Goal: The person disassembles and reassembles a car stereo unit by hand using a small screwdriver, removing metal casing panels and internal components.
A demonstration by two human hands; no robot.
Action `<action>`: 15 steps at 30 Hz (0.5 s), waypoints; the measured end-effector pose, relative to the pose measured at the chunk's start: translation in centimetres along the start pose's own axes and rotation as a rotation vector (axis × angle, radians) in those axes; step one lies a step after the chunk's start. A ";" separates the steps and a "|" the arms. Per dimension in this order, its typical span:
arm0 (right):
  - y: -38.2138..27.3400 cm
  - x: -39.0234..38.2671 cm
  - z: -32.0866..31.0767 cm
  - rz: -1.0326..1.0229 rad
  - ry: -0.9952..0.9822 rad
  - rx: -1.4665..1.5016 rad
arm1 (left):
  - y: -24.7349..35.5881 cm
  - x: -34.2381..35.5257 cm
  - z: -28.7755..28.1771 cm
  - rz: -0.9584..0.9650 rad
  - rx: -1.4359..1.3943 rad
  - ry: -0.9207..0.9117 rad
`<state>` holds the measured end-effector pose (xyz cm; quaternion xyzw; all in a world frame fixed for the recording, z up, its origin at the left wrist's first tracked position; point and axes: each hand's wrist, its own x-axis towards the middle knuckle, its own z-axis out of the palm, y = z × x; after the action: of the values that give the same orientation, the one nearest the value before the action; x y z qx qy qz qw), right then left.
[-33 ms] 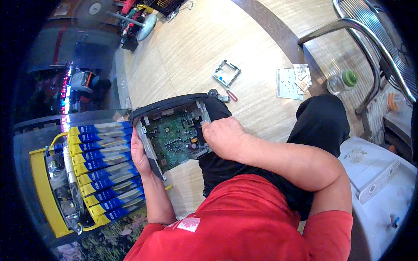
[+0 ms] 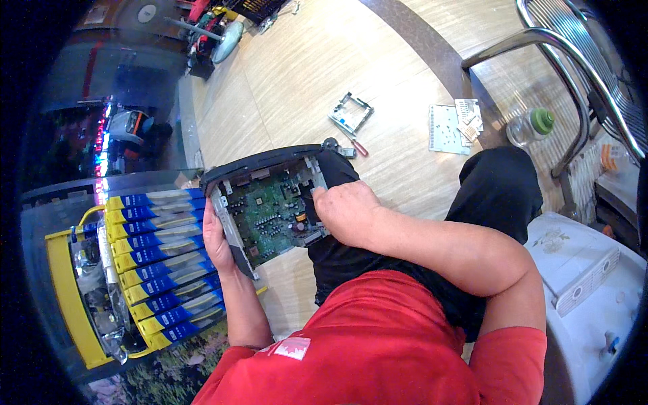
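Note:
An opened electronic device (image 2: 264, 216), with a green circuit board inside a metal frame and a dark top edge, rests tilted over my left knee. My left hand (image 2: 221, 241) holds its left side from outside, fingers wrapped against the casing. My right hand (image 2: 347, 210) is closed at the right side of the device, curled fingertips against the inner edge; what is pinched there is hidden. Just beyond the knee, a screwdriver (image 2: 360, 148) lies on the tiled floor near a small metal bracket frame (image 2: 351, 113).
A white sheet with small screws (image 2: 445, 128), a green-lidded bottle (image 2: 541, 121) and a steel chair (image 2: 560, 42) are rightward. A white plastic surface (image 2: 601, 337) is beside my right leg. Blue-yellow packets (image 2: 155, 270) lie left; bags and tools (image 2: 209, 40) stand at the back.

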<state>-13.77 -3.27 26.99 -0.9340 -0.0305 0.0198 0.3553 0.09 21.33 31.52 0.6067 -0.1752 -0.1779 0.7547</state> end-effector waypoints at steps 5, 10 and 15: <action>0.0 0.4 -0.3 0.078 -0.029 0.116 | 0.1 -0.4 -0.2 0.005 0.011 -0.031; -0.1 1.4 -0.6 0.046 0.066 0.433 | 0.1 -0.6 -0.1 -0.003 0.040 0.027; -0.9 1.9 0.0 -0.120 0.246 0.805 | 0.0 -0.5 0.7 -0.008 0.008 0.037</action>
<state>-11.89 -2.44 27.59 -0.7126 -0.0319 -0.1020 0.6934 -0.63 20.98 31.66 0.6134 -0.1597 -0.1689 0.7548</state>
